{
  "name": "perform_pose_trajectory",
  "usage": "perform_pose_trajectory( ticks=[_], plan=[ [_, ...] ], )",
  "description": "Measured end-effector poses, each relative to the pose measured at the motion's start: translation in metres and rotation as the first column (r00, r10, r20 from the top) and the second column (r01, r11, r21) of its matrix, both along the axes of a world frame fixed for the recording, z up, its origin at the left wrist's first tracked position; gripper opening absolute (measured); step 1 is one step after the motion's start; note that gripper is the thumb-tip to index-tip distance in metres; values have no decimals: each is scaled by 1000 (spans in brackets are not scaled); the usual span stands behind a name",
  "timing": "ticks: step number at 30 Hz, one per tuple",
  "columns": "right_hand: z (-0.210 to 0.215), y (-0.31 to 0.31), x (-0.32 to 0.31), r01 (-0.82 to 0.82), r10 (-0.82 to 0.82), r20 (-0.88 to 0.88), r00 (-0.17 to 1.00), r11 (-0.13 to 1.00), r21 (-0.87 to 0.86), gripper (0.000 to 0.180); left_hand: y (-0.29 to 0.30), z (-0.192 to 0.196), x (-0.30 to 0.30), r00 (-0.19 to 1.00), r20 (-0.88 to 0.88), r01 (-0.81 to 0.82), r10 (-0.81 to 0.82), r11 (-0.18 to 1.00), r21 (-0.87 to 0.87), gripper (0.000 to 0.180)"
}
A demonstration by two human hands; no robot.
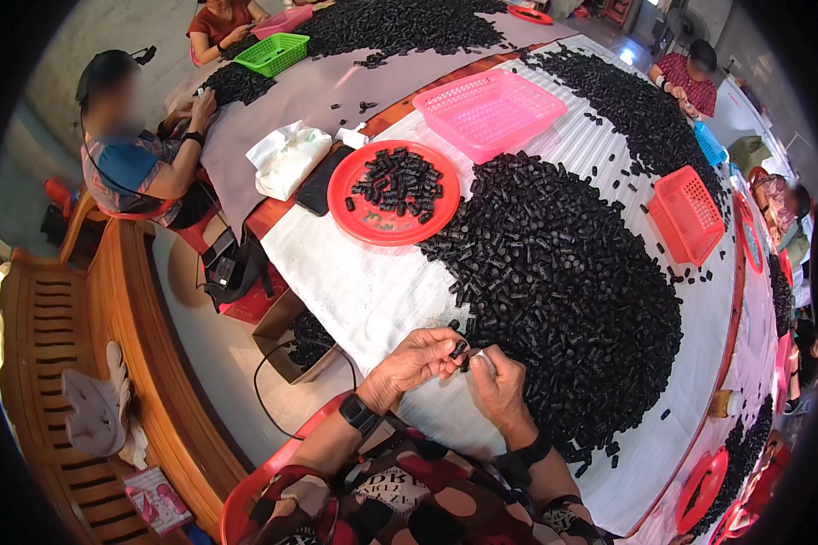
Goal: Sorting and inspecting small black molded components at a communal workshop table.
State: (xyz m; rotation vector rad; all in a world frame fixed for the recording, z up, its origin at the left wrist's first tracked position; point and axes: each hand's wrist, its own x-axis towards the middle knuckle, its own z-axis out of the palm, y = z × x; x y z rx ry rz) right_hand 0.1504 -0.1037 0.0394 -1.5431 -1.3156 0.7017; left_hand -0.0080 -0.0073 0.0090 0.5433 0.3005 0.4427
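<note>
White lettering stands out on the patterned clothing (400, 490) over the person's lap. Left hand (416, 360) reaches in with its palm turned inward, thumb and fingertips pinched on a small black cylinder (459, 348). Right hand (498, 386) meets it, thumb and curled fingers drawn close; whether they grip a piece cannot be told. The cylinder sits above ridged white sheeting (354, 295), beside a dense heap of similar pieces (573, 300). Beyond lie a round, red plastic tray (340, 195) and a perforated pink basket (491, 113).

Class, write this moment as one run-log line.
left hand: holds small black piece; right hand: close beside it; nearby: black pile; beyond: red plate, pink basket
</note>
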Motion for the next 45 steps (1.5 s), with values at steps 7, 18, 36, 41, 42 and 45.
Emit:
perform_pose_trajectory(
  ticks=[7, 18, 36, 41, 42, 45],
  plan=[
    [4, 1, -1, -1, 1, 24, 1000, 1000, -21, 18, 2, -9, 0, 999, 48, 15, -12, 998, -64, 27],
    [-2, 2, -3, 12, -12, 14, 1000, 1000, -5, 21, 3, -10, 1, 996, 59, 63, -60, 997, -49, 24],
    [-1, 3, -4, 10, -10, 74, 997, 1000, 4, 21, 2, -5, 2, 999, -12, 49, -49, 998, -51, 23],
    [-1, 4, -4, 8, -9, 79, 997, 1000, 5, 21, 2, -6, 4, 998, -33, 46, -47, 999, -26, 24],
    [-1, 4, -4, -1, 0, 88, 996, 1000, 8, 21, 2, -6, 4, 998, -33, 47, -48, 999, -27, 24],
    [-4, 2, -4, 11, -11, 89, 996, 1000, 3, 22, 3, -6, 4, 998, -46, 53, -54, 998, -18, 23]
  ],
)
